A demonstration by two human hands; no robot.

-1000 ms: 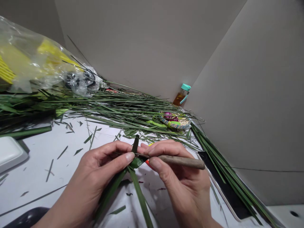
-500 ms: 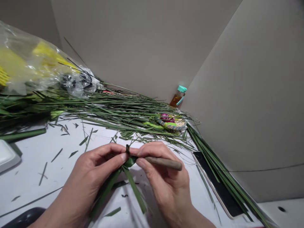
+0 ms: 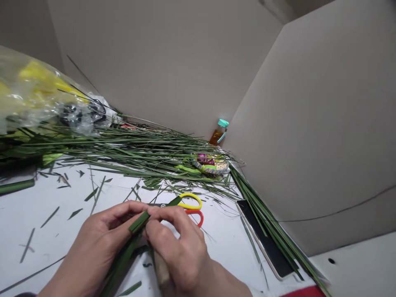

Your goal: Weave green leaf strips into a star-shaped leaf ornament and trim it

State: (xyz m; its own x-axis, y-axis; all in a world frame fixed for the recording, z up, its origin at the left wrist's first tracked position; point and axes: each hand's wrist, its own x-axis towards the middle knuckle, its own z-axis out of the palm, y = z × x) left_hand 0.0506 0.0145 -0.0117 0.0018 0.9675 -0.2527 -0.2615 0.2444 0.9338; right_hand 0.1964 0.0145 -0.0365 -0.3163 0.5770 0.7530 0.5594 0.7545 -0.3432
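My left hand (image 3: 102, 235) is closed on long green leaf strips (image 3: 119, 264) that run down toward the front edge. A short folded end of leaf (image 3: 139, 222) lies over its thumb. My right hand (image 3: 184, 247) meets it, its fingertips pinched at the leaf work, whose knot is hidden by the fingers. Tucked in the same right hand is a tool with a wooden handle (image 3: 161, 270), pointing down toward me; its tip is out of sight. Just behind the hands lie scissors (image 3: 191, 201) with one yellow and one red handle loop, partly covered by the fingers.
A heap of long green leaves (image 3: 133, 150) stretches across the back. Near its right end are a small woven basket (image 3: 219, 167) and a bottle (image 3: 217, 134) with a turquoise lid. A dark phone-like slab (image 3: 262, 243) lies right, under leaves. A plastic bag (image 3: 37, 95) sits back left.
The right hand has turned, swinging the wooden handle from pointing right to pointing down toward me. A leaf end now folds over the left thumb. Scissors have come into sight; the view has shifted right.
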